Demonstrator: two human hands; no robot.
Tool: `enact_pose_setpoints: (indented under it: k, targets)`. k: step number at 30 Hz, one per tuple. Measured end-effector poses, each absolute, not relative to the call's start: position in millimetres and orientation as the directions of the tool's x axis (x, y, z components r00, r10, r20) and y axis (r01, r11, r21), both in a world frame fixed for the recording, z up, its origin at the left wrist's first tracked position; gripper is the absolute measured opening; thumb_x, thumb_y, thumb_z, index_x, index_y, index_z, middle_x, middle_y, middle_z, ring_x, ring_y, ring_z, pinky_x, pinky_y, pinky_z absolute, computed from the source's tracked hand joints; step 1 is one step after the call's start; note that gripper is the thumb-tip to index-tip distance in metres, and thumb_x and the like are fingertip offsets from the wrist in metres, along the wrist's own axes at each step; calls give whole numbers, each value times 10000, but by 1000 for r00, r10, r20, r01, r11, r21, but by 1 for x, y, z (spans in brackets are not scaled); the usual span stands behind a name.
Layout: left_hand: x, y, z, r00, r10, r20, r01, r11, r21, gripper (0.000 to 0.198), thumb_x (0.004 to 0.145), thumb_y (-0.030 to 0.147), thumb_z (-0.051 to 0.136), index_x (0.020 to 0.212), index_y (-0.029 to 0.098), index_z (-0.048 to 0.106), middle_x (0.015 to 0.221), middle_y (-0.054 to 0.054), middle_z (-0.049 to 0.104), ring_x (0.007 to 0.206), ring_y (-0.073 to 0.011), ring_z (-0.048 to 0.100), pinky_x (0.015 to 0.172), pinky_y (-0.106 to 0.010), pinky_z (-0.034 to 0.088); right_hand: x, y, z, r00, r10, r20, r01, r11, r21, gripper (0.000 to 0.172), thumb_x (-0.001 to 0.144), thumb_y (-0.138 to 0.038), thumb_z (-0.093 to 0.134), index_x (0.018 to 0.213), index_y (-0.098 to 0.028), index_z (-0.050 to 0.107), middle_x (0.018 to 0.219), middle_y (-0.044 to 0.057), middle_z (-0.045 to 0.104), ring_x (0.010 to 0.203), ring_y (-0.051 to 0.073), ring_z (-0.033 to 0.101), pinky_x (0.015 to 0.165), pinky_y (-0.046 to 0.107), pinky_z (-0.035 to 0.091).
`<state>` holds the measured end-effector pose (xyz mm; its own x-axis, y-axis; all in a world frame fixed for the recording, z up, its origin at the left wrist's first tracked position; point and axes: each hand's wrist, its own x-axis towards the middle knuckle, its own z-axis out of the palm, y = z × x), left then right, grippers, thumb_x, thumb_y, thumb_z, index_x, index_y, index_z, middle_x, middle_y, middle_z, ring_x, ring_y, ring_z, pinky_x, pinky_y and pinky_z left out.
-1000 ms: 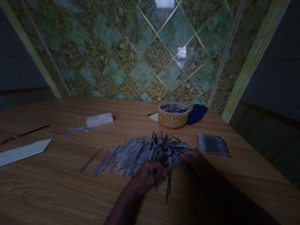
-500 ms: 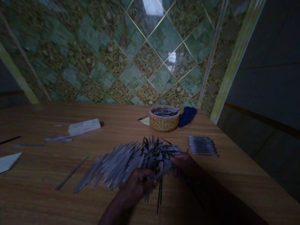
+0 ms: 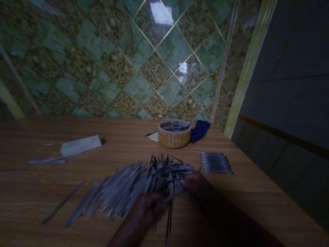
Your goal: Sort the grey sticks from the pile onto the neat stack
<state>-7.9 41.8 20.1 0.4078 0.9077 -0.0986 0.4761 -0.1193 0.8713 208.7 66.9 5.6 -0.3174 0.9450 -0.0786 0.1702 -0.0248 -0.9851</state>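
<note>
A thin translucent stick spans the gap between my two hands. My left hand pinches its left end, with fingers closed. At its right end, my right hand is closed on it too. Just beyond my hands spreads a large pile of similar pale sticks, mixed with dark thin ones at its right part. A few dark sticks point toward me below my hands. The dim light hides the finer details of the sticks.
A round woven basket holding more sticks stands near the back, beside a dark blue cloth. A neat row of sticks lies at the right. A whitish box and loose sticks are on the left.
The view has turned slightly, so the table things appear lower and further left. Both hands keep nearly the same pose around the stick.
</note>
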Motion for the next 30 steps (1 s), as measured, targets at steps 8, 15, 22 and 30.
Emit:
enact_pose_setpoints:
  k: [8,15,22,30]
  targets:
    - [-3,39,27,426,872,240,675,-483,558,172,758,191,465,704,155,625,712,-73,598,673,-195,546,599,-277,374,209,68,8,-283,950,-135,186,-84,-979,374,708,-545,483,597,-189,450,361,-61,511,250,82,410,270,174,276]
    - [-1,38,29,414,887,207,684,-453,572,192,781,246,465,678,161,604,666,-59,591,628,-190,541,577,-277,373,210,67,12,-136,988,75,412,125,-903,310,781,-455,442,652,-179,500,498,-22,548,402,99,474,412,211,359]
    - [-1,40,20,346,936,59,562,-258,786,183,721,287,516,591,159,533,550,26,433,546,-125,404,485,-229,296,188,34,38,-635,633,443,668,738,-98,144,798,-282,516,900,-187,551,942,60,597,942,216,483,828,360,349]
    - [-1,39,25,429,892,-144,341,-13,940,296,672,423,574,670,127,588,527,37,454,502,-102,371,467,-218,263,189,44,8,-710,664,232,690,722,44,69,783,-165,500,822,-183,553,797,34,592,767,164,497,784,314,335]
